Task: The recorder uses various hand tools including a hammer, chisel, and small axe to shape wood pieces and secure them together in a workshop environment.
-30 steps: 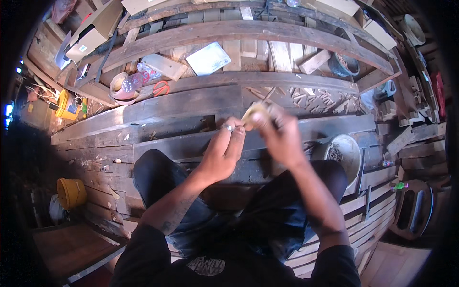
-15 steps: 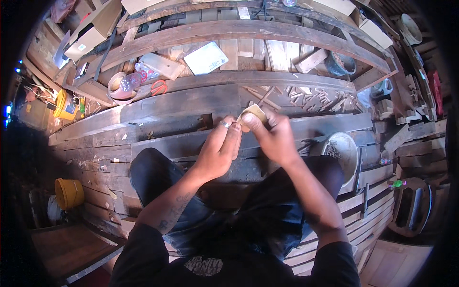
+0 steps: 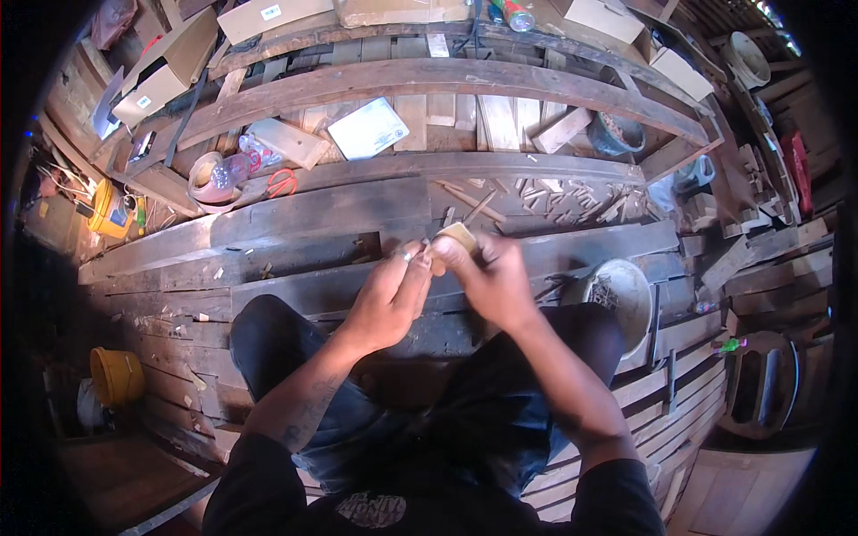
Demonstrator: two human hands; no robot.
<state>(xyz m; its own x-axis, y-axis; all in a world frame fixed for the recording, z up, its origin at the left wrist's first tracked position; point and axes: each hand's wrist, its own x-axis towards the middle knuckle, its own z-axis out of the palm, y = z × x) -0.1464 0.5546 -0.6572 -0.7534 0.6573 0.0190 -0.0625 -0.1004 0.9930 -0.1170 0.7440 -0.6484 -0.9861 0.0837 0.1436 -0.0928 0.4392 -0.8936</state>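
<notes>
Print [image 3: 371, 510] on black shirt [image 3: 474, 507], lettering [image 3: 309, 413] on left forearm [image 3: 279, 409]; neither clear.

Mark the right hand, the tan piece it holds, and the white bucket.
Right hand [image 3: 497, 281], head view: back of hand.
Tan piece [image 3: 461, 235], head view: upper face.
White bucket [image 3: 634, 323], head view: inner wall.

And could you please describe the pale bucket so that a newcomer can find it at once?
Start from the seated person's dark trousers and go to the right knee. Next to it stands a round, whitish bucket with thin pieces inside. Unlike the yellow bucket at far left, it is pale and close to a knee.
</notes>
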